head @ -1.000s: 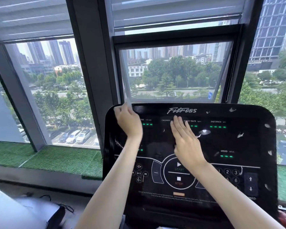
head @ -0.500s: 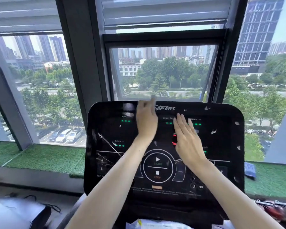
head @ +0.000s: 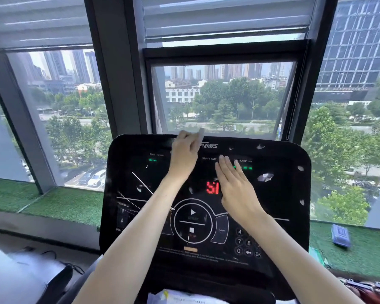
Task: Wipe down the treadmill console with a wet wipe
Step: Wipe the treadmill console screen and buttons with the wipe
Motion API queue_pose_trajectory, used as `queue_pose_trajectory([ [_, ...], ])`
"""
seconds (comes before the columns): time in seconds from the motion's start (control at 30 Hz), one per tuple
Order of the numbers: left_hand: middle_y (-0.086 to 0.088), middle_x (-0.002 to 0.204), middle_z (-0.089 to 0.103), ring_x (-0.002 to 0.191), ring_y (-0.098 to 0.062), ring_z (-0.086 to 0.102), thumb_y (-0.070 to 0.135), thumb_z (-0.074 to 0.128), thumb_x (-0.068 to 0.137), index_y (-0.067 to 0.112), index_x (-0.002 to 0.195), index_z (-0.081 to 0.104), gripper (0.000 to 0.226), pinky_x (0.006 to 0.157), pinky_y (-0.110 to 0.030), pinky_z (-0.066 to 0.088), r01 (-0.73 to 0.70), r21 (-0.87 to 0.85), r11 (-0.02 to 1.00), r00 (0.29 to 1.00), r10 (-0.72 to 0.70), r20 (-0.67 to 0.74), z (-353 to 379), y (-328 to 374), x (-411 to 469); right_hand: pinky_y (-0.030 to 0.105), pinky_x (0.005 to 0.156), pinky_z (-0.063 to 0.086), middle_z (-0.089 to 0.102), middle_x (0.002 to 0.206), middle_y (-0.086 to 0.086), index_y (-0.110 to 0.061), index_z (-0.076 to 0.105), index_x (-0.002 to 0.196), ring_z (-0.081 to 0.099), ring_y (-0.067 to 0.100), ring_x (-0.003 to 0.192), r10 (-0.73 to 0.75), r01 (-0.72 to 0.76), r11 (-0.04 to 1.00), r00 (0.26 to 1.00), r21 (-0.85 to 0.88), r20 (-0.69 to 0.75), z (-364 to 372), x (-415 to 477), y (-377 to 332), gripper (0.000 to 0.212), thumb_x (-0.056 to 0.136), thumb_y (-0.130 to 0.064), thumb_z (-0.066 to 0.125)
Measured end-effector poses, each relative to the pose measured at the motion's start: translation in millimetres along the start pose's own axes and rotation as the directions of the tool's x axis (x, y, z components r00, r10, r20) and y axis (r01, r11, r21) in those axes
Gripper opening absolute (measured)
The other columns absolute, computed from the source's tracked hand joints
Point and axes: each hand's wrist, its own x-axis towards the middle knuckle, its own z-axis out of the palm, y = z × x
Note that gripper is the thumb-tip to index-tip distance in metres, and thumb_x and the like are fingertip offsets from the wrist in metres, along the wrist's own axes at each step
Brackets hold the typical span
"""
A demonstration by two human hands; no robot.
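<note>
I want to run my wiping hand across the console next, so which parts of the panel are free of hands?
The console's right side, from the right hand to its right edge, is free. So is the left side below the TIME label. The top centre is crowded: the left hand presses the wet wipe there, beside the right hand.
</note>
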Motion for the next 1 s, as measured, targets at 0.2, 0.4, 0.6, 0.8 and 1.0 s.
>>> queue_pose_trajectory([
  [0.2,-0.007,0.093,0.049,0.072,-0.004,0.045,0.003,0.047,0.094,0.004,0.108,0.066,0.023,0.077,-0.005,0.039,0.21,0.041,0.977,0.938,-0.189,-0.291,4,-3,-7,0.049,0.108,0.027,0.046,0.135,0.028,0.011,0.051,0.126,0.043,0.037,0.128,-0.015,0.015,1.0,1.0,-0.007,-0.003,3,0,1,0.077,0.051,0.009,0.068],
  [0.4,0.0,0.087,0.055,0.078,-0.003,0.051,0.023,0.052,0.096,0.01,0.091,0.07,0.022,0.077,-0.013,0.041,-0.007,0.044,0.999,0.999,0.009,-0.053,5,0,-4,0.049,0.107,0.031,0.046,0.136,0.027,0.01,0.051,0.126,0.043,0.037,0.128,-0.031,0.031,1.0,0.999,0.005,-0.02,4,0,4,0.076,0.052,0.008,0.069],
  [0.6,-0.004,0.089,0.05,0.073,-0.01,0.047,0.001,0.046,0.092,0.002,0.091,0.067,0.02,0.071,-0.019,0.039,0.235,0.086,0.968,0.92,-0.193,-0.34,8,-4,-4,0.05,0.106,0.034,0.045,0.135,0.029,0.012,0.052,0.124,0.043,0.038,0.128,-0.015,0.017,0.999,0.999,0.051,-0.035,6,1,2,0.076,0.049,0.011,0.066],
  [0.8,0.002,0.082,0.059,0.077,-0.013,0.055,0.025,0.056,0.092,0.012,0.092,0.07,0.019,0.076,-0.021,0.044,-0.017,-0.053,0.998,1.0,0.017,0.005,12,32,-14,0.047,0.108,0.029,0.046,0.137,0.025,0.009,0.052,0.125,0.042,0.034,0.129,-0.043,0.044,0.996,0.999,0.074,-0.025,2,1,9,0.076,0.051,0.013,0.064],
  [1.0,-0.015,0.092,0.053,0.07,-0.007,0.046,0.006,0.045,0.091,-0.009,0.097,0.062,0.024,0.073,-0.025,0.043,0.387,-0.092,0.918,0.782,-0.379,-0.494,-27,-20,2,0.043,0.111,0.024,0.041,0.142,0.022,0.008,0.045,0.132,0.034,0.03,0.135,-0.015,0.024,0.987,0.998,0.157,-0.063,-4,-7,21,0.074,0.059,0.02,0.056],
])
